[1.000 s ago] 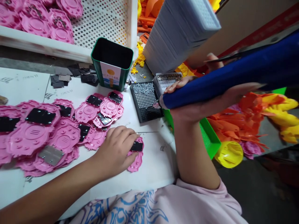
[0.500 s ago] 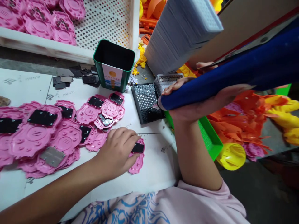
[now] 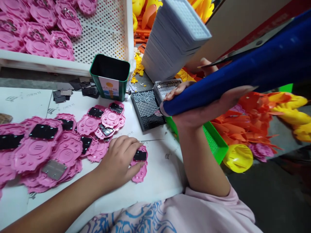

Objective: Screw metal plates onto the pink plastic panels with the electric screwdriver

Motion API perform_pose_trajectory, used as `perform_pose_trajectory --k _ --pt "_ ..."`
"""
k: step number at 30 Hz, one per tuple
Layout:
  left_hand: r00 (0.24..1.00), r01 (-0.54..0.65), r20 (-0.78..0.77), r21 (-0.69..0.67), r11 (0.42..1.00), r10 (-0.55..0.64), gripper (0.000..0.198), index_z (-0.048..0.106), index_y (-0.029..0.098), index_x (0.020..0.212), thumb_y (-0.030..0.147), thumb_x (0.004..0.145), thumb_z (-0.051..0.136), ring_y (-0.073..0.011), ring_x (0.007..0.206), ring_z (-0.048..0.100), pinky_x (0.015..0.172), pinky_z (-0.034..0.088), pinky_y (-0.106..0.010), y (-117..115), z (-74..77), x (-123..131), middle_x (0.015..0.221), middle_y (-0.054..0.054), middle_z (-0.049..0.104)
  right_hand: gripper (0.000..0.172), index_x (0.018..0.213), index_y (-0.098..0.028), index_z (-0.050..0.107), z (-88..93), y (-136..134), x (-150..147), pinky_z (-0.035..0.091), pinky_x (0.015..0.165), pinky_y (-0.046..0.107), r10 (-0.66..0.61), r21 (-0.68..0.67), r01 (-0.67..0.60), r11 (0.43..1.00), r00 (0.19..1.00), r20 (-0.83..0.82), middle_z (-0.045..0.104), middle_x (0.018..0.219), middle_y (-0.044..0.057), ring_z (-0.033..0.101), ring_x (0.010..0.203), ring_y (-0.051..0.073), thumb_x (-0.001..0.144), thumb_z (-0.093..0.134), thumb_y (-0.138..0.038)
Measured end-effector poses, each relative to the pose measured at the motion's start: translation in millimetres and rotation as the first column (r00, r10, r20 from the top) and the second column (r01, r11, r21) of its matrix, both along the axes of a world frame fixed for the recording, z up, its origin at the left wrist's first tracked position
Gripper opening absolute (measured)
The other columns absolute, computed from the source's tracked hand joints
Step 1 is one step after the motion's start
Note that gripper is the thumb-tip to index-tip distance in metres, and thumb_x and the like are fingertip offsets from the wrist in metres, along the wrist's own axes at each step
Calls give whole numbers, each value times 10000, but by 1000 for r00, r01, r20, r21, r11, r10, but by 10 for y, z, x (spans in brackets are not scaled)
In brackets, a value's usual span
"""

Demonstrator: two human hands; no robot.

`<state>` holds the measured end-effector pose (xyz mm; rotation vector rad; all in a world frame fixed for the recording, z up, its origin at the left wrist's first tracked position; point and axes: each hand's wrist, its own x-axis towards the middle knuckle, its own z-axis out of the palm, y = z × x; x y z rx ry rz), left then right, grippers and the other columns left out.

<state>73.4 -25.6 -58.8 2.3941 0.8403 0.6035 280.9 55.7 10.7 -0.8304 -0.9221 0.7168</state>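
A pink piece with a black plate lies on the white table, its left edge pinched between the left hand's thumb and fingers. The right hand wraps a blue tool, tip over the perforated black tray.

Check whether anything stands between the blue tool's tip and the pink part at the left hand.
Only the tray's rim and tabletop lie between tip and pink part; the left hand overlaps its left edge.

Pink piece of glossy plastic
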Motion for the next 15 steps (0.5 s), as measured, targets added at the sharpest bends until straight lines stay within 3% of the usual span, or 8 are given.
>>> perform_pose_trajectory --k 3,8,15 --pt "1000 -1 2 6 1000 1 315 553 151 1180 277 901 627 -275 1030 543 896 394 -424 4 5 1 1099 -96 647 605 935 -265 664 28 -8 3 481 364 279 0 25 0 1000 1000 6 574 520 -58 588 382 147 661 589 -799" --pt "1000 -4 -16 -12 1000 4 315 550 166 1190 292 909 617 -277 1043 552 903 408 -431 0 5 -4 1111 -97 650 591 706 -252 589 -78 32 -6 475 383 254 -53 50 50 997 996 65 574 529 -60 595 395 124 654 551 -840" --pt "1000 -4 4 0 1000 4 314 562 145 1179 269 898 627 -282 1032 554 886 413 -427 -1 10 -6 1096 -105 643 565 675 -245 601 -178 70 -20 447 356 245 -53 77 53 996 999 -5 596 500 -54 584 364 129 654 587 -809"
